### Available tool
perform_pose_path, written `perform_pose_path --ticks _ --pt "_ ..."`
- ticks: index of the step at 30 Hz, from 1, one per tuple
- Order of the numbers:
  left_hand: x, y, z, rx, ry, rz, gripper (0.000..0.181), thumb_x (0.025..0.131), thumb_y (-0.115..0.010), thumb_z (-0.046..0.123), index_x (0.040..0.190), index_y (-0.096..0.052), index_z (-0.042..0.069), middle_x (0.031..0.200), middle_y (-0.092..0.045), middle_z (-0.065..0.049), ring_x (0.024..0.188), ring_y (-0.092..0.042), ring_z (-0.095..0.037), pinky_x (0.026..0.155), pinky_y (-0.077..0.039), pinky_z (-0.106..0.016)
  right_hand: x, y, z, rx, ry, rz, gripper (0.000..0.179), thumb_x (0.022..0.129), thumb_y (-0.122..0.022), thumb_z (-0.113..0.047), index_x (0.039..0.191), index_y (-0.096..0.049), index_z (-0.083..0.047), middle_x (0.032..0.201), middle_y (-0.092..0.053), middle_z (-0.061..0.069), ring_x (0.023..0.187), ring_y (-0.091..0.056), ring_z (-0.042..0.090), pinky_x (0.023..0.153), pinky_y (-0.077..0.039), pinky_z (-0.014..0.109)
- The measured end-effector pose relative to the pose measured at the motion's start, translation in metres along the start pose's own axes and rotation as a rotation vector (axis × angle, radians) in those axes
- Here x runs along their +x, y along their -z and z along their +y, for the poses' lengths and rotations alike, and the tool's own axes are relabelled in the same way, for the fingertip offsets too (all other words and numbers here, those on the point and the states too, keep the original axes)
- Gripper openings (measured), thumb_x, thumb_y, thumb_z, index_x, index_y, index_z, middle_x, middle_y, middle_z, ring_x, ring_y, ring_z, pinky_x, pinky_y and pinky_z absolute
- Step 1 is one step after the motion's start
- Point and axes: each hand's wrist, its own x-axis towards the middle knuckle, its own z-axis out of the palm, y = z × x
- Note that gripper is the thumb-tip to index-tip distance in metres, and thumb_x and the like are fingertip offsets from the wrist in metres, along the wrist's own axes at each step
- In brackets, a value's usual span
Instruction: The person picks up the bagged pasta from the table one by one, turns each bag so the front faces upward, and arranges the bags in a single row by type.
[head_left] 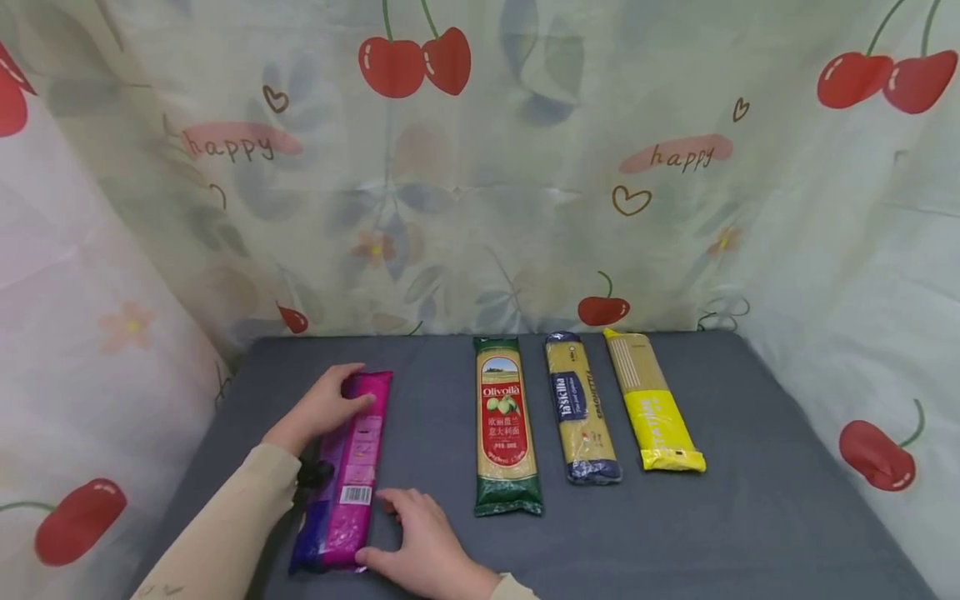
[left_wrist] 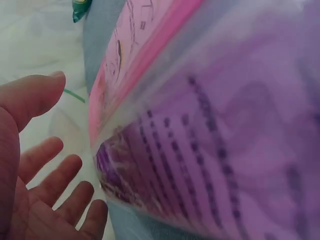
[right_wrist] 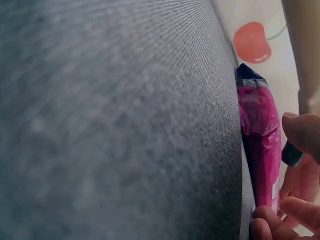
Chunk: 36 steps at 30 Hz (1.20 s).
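Note:
A pink and purple plastic package (head_left: 358, 462), with a barcode near its lower end, lies lengthwise on the left of the dark grey table. My left hand (head_left: 326, 408) is at its far end, thumb over the top face; in the left wrist view its fingers (left_wrist: 55, 175) are spread, relaxed, beside the package's end. My right hand (head_left: 427, 542) is at the near right edge, thumb by the lower corner and fingers loosely bent. In the right wrist view, the pink package (right_wrist: 265, 145) has fingertips (right_wrist: 267, 220) close against its side; firm contact is unclear.
Right of the hands lie a green-ended Olivoilà spaghetti pack (head_left: 508, 425), a blue-ended spaghetti pack (head_left: 582, 408) and a yellow pasta pack (head_left: 656, 404), side by side. Cherry-printed curtains (head_left: 465, 208) stand behind the grey table (head_left: 750, 517) and along both sides.

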Motion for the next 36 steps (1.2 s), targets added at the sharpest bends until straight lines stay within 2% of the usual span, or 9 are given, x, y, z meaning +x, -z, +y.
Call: perform_pose_path --ticks 4,8,13,15,20,23,30,36 --pt "0.01 -0.004 0.001 0.029 0.032 -0.055 0.069 0.092 -0.066 0.031 0.146 -0.036 0.0 0.144 -0.036 -0.028 0.131 -0.034 -0.045 0.103 -0.032 -0.06 0.002 0.0 0.0 -0.002 -0.001 -0.011 0.064 0.077 -0.075 -0.055 0.131 -0.056 -0.025 0.103 -0.052 -0.014 0.093 -0.046 0.005 0.083 -0.042 0.032" --pt "0.017 -0.004 0.006 0.103 0.036 -0.071 0.067 0.092 -0.064 0.029 0.146 -0.037 -0.002 0.144 -0.035 -0.03 0.13 -0.028 -0.049 0.103 -0.029 -0.062 0.004 0.001 -0.002 -0.016 -0.008 -0.027 0.066 0.075 -0.078 -0.054 0.132 -0.057 -0.029 0.103 -0.05 -0.013 0.093 -0.042 0.006 0.085 -0.04 0.033" --pt "0.023 -0.007 0.008 0.183 0.058 -0.119 0.068 0.094 -0.061 0.032 0.146 -0.035 -0.003 0.144 -0.032 -0.031 0.127 -0.022 -0.053 0.101 -0.026 -0.066 0.005 0.0 -0.004 -0.032 -0.031 -0.045 0.068 0.073 -0.082 -0.048 0.133 -0.057 -0.029 0.099 -0.045 -0.011 0.088 -0.037 0.008 0.079 -0.034 0.032" --pt "0.024 -0.007 0.008 0.189 0.073 -0.13 0.065 0.094 -0.061 0.033 0.144 -0.04 -0.002 0.142 -0.034 -0.03 0.126 -0.022 -0.053 0.099 -0.027 -0.067 0.005 -0.001 -0.004 -0.038 -0.033 -0.04 0.067 0.073 -0.082 -0.046 0.133 -0.057 -0.029 0.099 -0.044 -0.011 0.087 -0.036 0.009 0.077 -0.033 0.031" --pt "0.027 -0.006 0.007 0.165 0.115 -0.085 0.045 0.094 -0.062 0.032 0.129 -0.059 0.004 0.132 -0.047 -0.026 0.122 -0.029 -0.049 0.097 -0.031 -0.063 0.005 -0.002 -0.005 -0.068 -0.022 -0.031 0.065 0.073 -0.082 -0.046 0.132 -0.059 -0.029 0.099 -0.043 -0.012 0.086 -0.035 0.008 0.076 -0.032 0.03" --pt "0.028 -0.005 0.007 0.153 0.134 -0.078 0.036 0.095 -0.061 0.03 0.122 -0.064 0.005 0.126 -0.054 -0.024 0.118 -0.033 -0.048 0.095 -0.033 -0.06 0.005 -0.003 -0.004 -0.076 -0.02 -0.045 0.063 0.073 -0.082 -0.046 0.13 -0.059 -0.029 0.099 -0.043 -0.013 0.086 -0.035 0.008 0.075 -0.032 0.029" --pt "0.031 -0.004 0.006 0.115 0.18 -0.057 0.02 0.096 -0.061 0.025 0.103 -0.07 0.009 0.107 -0.061 -0.016 0.11 -0.038 -0.042 0.087 -0.037 -0.055 0.005 -0.004 -0.002 -0.081 -0.005 -0.049 0.062 0.073 -0.082 -0.045 0.129 -0.059 -0.031 0.099 -0.041 -0.014 0.086 -0.034 0.007 0.073 -0.03 0.028" --pt "0.034 -0.002 0.005 0.114 0.169 -0.05 0.017 0.096 -0.062 0.024 0.09 -0.071 0.011 0.086 -0.06 -0.008 0.1 -0.042 -0.036 0.079 -0.037 -0.049 0.005 -0.003 -0.001 -0.071 0.003 -0.045 0.063 0.073 -0.082 -0.045 0.13 -0.059 -0.031 0.099 -0.041 -0.014 0.086 -0.034 0.006 0.073 -0.029 0.027"
